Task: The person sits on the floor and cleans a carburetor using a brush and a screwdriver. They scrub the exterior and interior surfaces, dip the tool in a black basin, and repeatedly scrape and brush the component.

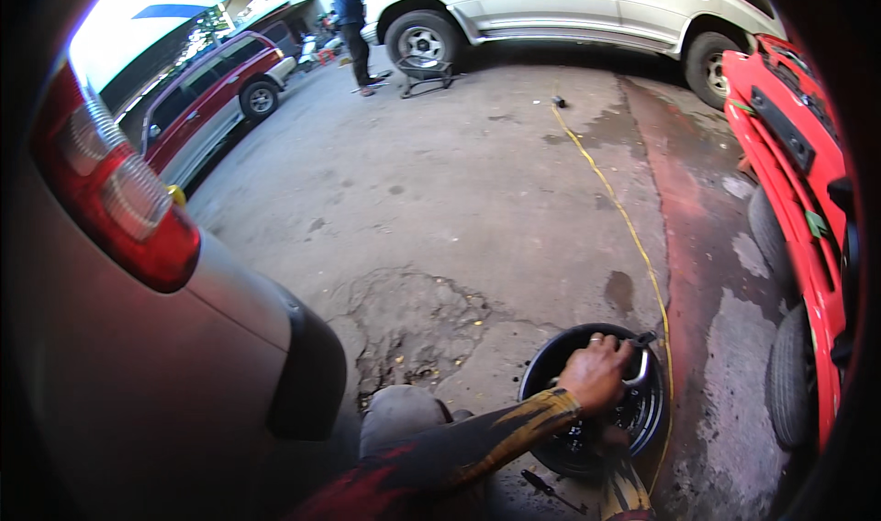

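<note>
A round black basin (529,374) stands on the ground in front of me, with dark liquid or wet bits inside. Over it, my left hand (592,371) is closed around a curved silvery metal pipe (642,370) with a black end piece (645,339). A ring shows on one of its fingers. Lower in the basin, my right hand (613,443) is dark and smeared by motion, so its fingers cannot be made out. On the ground just below the basin lies a tool like a screwdriver (539,482), with a dark handle.
A yellow cord (633,227) runs along the basin's right side. At left is a vehicle's rear corner with a tail light (128,186); at right, a red car body (789,182). Broken concrete (413,328) lies ahead. Farther off are a white vehicle (551,7) and a standing person (351,26).
</note>
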